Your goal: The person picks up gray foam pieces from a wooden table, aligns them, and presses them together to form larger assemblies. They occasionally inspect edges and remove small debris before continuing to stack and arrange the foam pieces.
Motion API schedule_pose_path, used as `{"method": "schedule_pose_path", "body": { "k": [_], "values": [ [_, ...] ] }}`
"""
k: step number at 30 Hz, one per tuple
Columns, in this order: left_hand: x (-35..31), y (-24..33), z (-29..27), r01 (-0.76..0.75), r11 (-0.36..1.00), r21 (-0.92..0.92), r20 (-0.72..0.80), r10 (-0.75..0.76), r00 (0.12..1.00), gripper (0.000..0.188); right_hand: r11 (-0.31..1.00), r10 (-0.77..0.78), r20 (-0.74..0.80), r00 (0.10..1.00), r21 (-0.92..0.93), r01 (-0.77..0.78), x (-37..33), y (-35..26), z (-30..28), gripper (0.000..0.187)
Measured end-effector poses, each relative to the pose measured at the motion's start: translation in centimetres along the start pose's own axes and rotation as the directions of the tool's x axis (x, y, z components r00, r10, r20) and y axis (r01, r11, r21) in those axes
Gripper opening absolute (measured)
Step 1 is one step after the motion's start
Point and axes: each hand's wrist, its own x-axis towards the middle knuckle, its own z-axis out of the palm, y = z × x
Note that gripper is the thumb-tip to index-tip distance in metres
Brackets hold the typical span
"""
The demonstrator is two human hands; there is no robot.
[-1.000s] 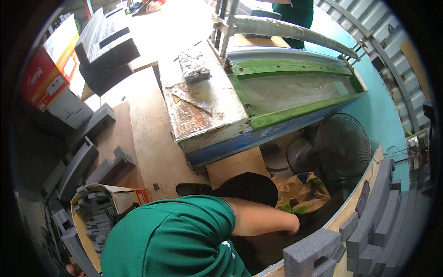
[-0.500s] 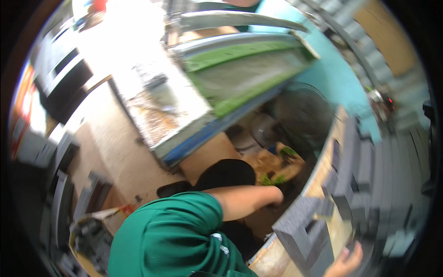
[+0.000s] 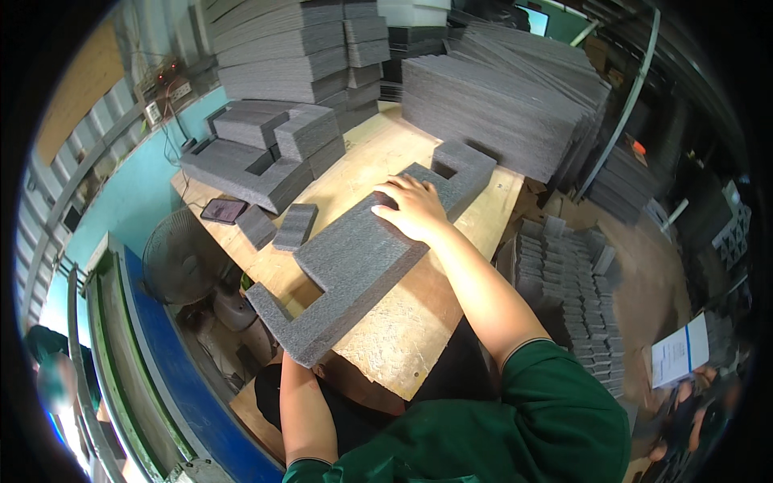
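A long dark-grey foam block (image 3: 354,253) with a notch at its near end and a square cutout at its far end lies slantwise on the wooden table. My right hand (image 3: 415,205) rests on its upper face, fingers spread and stretched over the foam. From below, my left forearm (image 3: 306,410) reaches up to the block's near corner, where the block hides the hand and its fingers. Left of the block lie two small foam blocks (image 3: 295,226) (image 3: 257,227) and a phone (image 3: 224,211).
Notched foam pieces (image 3: 266,145) are stacked at the table's far left. Tall stacks of foam sheets (image 3: 491,105) stand behind. A fan (image 3: 185,256) is beside the table's left edge. More foam pieces (image 3: 564,298) are piled low on the right, near a white sheet (image 3: 679,352).
My view has swung right from the green-edged trough to the foam table. My right hand, earlier at the lower right edge, is now on the block; my left arm has moved to its near end.
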Motion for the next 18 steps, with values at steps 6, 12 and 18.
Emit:
{"method": "schedule_pose_path", "body": {
  "k": [6, 12, 18],
  "values": [
    [-2.1, 0.6, -0.2, -0.037, 0.992, -0.125, -0.033, 0.033, 0.999, 0.047, 0.999, 0.027, 0.032, 0.999, -0.021, -0.027, -1.6, -0.2, 0.3, 0.068],
    [-9.3, -0.7, -1.8, -0.201, 0.934, -0.297, -0.132, 0.168, 0.977, 0.047, 0.999, -0.005, -0.289, 0.957, 0.037, 0.017, -10.3, -1.2, -0.7, 0.08],
    [-18.5, -0.3, -3.4, -0.272, 0.792, -0.546, -0.538, -0.083, 0.839, 0.04, 0.997, -0.028, -0.28, 0.96, 0.055, 0.045, -12.3, -0.6, -0.8, 0.086]
  ]
}}
